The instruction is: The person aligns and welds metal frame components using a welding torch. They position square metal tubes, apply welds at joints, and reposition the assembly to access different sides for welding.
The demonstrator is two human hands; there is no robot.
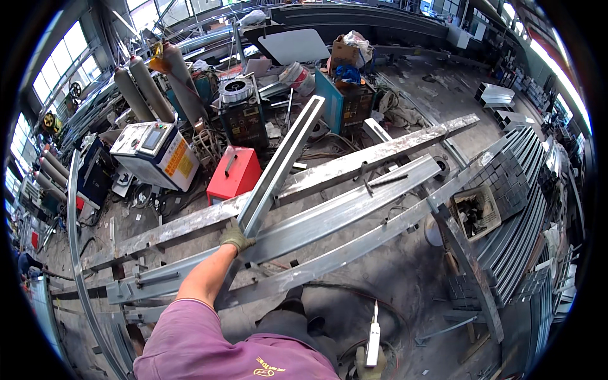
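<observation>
My left hand (238, 238), in a dull green work glove, is closed round the lower part of a galvanized steel channel (278, 166). That channel slants up and away, crossing over the long steel beams. Under and beside it lies another galvanized channel (342, 201), lengthwise across the supports. At the lower right my right hand (367, 363), also gloved and partly cut off by the picture's edge, holds a white welding gun (374, 335). The gun's slim tip points up and away from me, apart from the steel.
A rusty beam (373, 154) and a nearer rail (354, 253) run side by side. Beyond stand a red box (234, 174), a white machine (149, 152) and gas cylinders (183, 79). At right are a crate (476, 212) and stacked steel tubes (519, 209). Cables cross the floor.
</observation>
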